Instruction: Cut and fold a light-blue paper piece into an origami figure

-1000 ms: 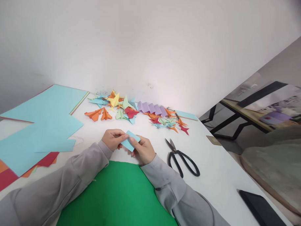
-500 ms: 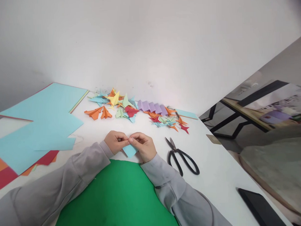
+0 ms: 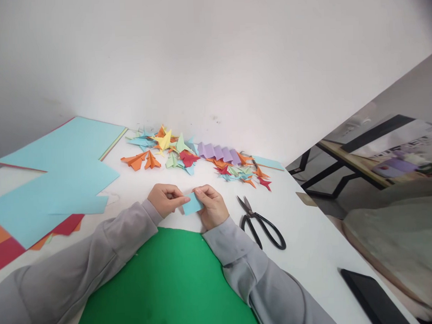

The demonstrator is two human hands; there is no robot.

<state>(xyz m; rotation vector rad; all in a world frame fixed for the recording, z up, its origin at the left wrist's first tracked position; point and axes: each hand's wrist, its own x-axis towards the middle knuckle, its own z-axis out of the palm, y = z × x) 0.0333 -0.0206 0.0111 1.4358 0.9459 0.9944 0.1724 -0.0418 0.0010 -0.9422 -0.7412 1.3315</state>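
Observation:
A small light blue piece of paper is held up between my hands, just beyond the edge of a green sheet. My right hand pinches its right side between thumb and fingers. On the paper's upper left edge, the closed thumb and fingers of my left hand grip it. Black-handled scissors lie with blades slightly apart to the right of my right hand. Behind my hands lie folded orange paper shapes and a purple pleated paper strip.
Large light blue sheets cover the table's left side, with red paper pieces by them. More folded colourful shapes sit along the wall. A black phone-like device lies near the right table edge.
The blue paper has turned from a diamond-like tilt to a squarer position and risen slightly. My hands have moved a little apart, the right one shifting rightward.

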